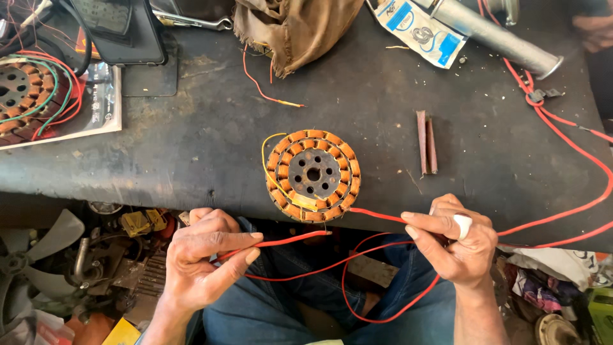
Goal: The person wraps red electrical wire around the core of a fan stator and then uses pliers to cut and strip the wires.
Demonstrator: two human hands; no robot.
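Your left hand [207, 255] is closed in a pinch, thumb and forefinger gripping a red wire [287, 241] whose free end points right toward the wound stator [313, 174]. Your right hand [453, 239] is likewise curled shut, fingertips pinching a second red lead [377, 215] that runs left to the stator's near edge. The stator lies flat at the near edge of the dark workbench [191, 147], between your hands and slightly farther away. Loose red wire loops below over your lap. Two small brown strips [426, 142] lie right of the stator, and a brown cloth [294, 29] sits at the far side.
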